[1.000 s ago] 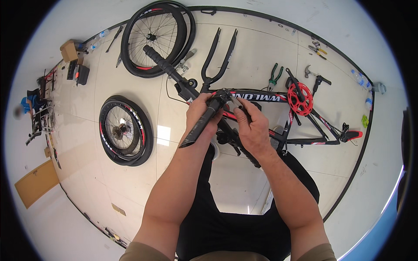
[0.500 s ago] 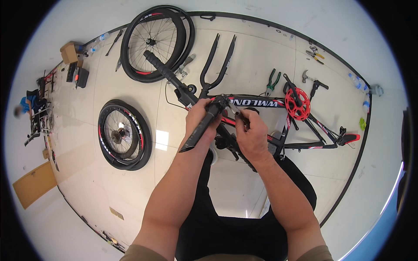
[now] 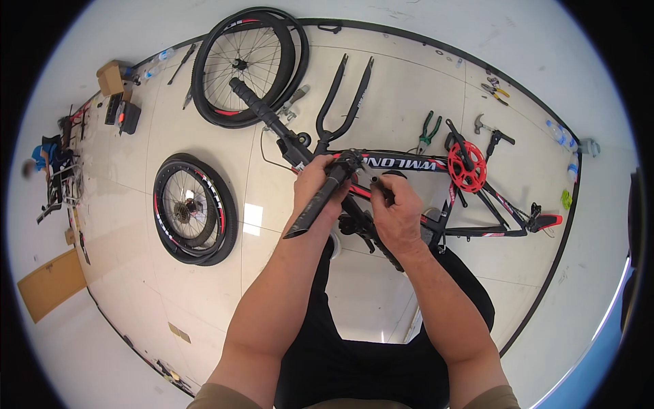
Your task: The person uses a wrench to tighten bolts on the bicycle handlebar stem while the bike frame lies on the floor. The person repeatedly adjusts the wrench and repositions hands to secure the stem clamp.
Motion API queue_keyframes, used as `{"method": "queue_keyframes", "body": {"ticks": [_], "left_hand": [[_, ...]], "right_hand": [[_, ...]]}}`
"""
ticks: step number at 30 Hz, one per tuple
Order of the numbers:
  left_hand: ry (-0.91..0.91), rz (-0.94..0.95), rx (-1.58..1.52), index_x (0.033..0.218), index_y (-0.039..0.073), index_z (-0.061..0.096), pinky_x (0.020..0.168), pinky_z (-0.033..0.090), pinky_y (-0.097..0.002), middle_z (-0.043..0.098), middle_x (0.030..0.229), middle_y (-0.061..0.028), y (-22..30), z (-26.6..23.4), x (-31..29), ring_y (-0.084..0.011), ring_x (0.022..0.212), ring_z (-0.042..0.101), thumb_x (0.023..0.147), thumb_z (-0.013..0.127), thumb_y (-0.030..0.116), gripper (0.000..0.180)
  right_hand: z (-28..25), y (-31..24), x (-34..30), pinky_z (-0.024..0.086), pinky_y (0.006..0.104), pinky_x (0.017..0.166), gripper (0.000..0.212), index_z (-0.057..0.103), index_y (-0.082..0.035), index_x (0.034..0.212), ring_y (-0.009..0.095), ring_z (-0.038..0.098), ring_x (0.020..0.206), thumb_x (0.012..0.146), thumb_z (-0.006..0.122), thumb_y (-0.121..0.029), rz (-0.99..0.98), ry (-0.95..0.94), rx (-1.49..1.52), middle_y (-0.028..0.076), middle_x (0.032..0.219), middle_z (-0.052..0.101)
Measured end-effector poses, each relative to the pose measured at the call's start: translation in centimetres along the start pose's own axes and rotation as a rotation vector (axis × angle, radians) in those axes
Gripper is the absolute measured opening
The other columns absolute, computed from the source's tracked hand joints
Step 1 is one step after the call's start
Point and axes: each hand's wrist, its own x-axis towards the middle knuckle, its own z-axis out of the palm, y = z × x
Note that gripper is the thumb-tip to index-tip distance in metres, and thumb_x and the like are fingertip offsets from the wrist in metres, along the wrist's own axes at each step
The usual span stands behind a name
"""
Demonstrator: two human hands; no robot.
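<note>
My left hand (image 3: 315,178) is wrapped round a black seatpost (image 3: 315,208), gripping it just below its clamp head (image 3: 349,161). The post's slanted end points down and left over my forearm. Close beside the head, my right hand (image 3: 397,208) is closed in a pinch on a thin metal tool, whose tip reaches the clamp. The tool's exact kind is hard to see, as my fingers cover most of it. Below both hands lie a black handlebar (image 3: 257,108) with grips and a black and red bicycle frame (image 3: 398,162).
Beyond the frame lie a black fork (image 3: 351,112), green-handled pliers (image 3: 428,133) and a hammer (image 3: 485,125). A red chainring (image 3: 466,166) is on the frame. One wheel (image 3: 197,112) lies at the far left, more wheels (image 3: 228,225) nearer. Yellow-handled pliers (image 3: 496,90) lie far right.
My hands and the seatpost have barely moved. My right fingers have shifted slightly at the clamp, and the whole view has moved a little.
</note>
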Motion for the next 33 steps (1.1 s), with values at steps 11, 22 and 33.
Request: {"method": "queue_keyframes", "body": {"ticks": [11, 22, 33], "left_hand": [[-0.012, -0.01, 0.004, 0.096, 0.002, 0.06, 0.07, 0.056, -0.0344, 0.066, 0.091, -0.0117, 0.0, -0.2, 0.4, -0.0216, 0.085, 0.064, 0.096, 0.062, 0.014, 0.012], [-0.007, -0.01, 0.001, 0.096, 0.002, 0.059, 0.07, 0.056, -0.0334, 0.068, 0.093, -0.0115, 0.1, -0.1, 0.3, -0.0214, 0.085, 0.064, 0.097, 0.061, 0.014, 0.011], [-0.005, -0.005, 0.01, 0.097, 0.003, 0.058, 0.076, 0.056, -0.0364, 0.066, 0.091, -0.011, 0.0, 0.1, -0.1, -0.0212, 0.087, 0.064, 0.097, 0.062, 0.012, 0.01]], "right_hand": [[-0.2, 0.1, 0.2, 0.051, 0.04, 0.063, 0.013, 0.063, -0.001, 0.096, 0.033, 0.064, 0.071, 0.086, 0.072, 0.002, 0.077, -0.036, 0.044, 0.016, 0.085, 0.065], [-0.3, 0.4, 0.2, 0.051, 0.0375, 0.064, 0.013, 0.063, 0.0, 0.096, 0.029, 0.064, 0.071, 0.087, 0.072, 0.001, 0.074, -0.041, 0.081, 0.015, 0.085, 0.065], [-0.4, -0.9, 0.6, 0.055, 0.0359, 0.066, 0.032, 0.065, 0.002, 0.119, 0.031, 0.067, 0.078, 0.098, 0.07, -0.021, -0.016, -0.051, -0.021, 0.018, 0.099, 0.067]]}}
